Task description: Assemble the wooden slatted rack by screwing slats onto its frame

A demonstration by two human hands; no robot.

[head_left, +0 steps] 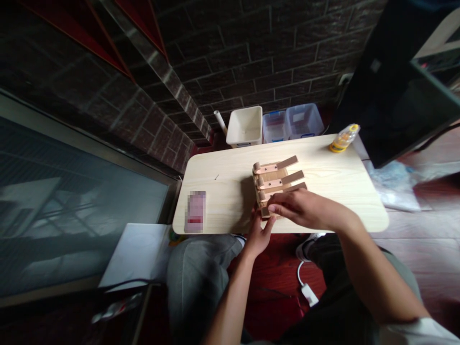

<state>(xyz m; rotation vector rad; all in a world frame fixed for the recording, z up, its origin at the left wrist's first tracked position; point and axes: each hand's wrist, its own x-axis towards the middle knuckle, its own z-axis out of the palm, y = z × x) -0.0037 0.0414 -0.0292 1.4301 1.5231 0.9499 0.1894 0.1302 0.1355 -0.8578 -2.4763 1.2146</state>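
A wooden assembly (270, 176) lies on the pale table, right of its middle. Several brown slats stick out from it to the right, and small dark dots like screw heads show on the lighter strips beside them. My left hand (259, 235) grips its near end, thumb and fingers on either side of the corner. Over that same end, my right hand (305, 207) is bent with thumb and fingers drawn together. Whatever sits between the right fingertips is hidden, and that hand covers the nearest slat in part.
On the pale wooden table (226, 167) lie a blurred-out flat item (196, 211) at left and a small thin stick (216, 177). A clear bottle with yellow ends (344, 139) stands at the far right corner. Behind are a cream bin (245, 125) and clear bins (304, 120).
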